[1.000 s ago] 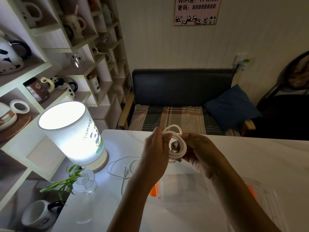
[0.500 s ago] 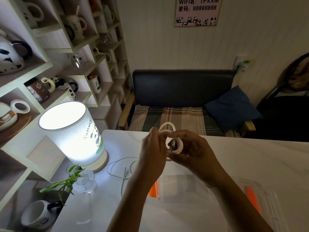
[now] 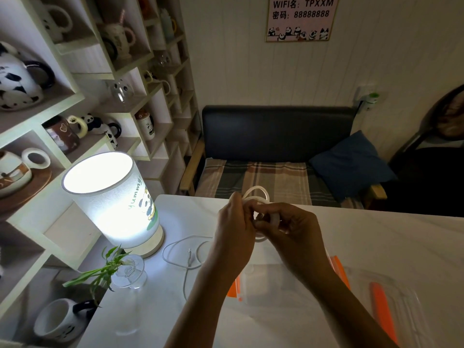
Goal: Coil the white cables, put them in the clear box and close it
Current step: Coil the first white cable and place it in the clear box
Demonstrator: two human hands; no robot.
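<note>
Head view: both hands, left hand [image 3: 234, 228] and right hand [image 3: 293, 228], pinch a coiled white cable [image 3: 261, 205] above the table [image 3: 376, 237], over the clear box [image 3: 288, 287] (a second cable [image 3: 180, 249] lies by the lamp [image 3: 113, 199])

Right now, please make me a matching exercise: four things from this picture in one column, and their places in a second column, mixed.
Things:
1. coil
2. loose cable
3. lamp
4. box

Places:
A. lit, standing on the table's left side
B. lying on the table between the lamp and the left arm
C. held in both hands, above the table
D. on the table under the forearms, open

Pairs: 1-C, 2-B, 3-A, 4-D

The left hand and right hand both pinch the coil.
</note>
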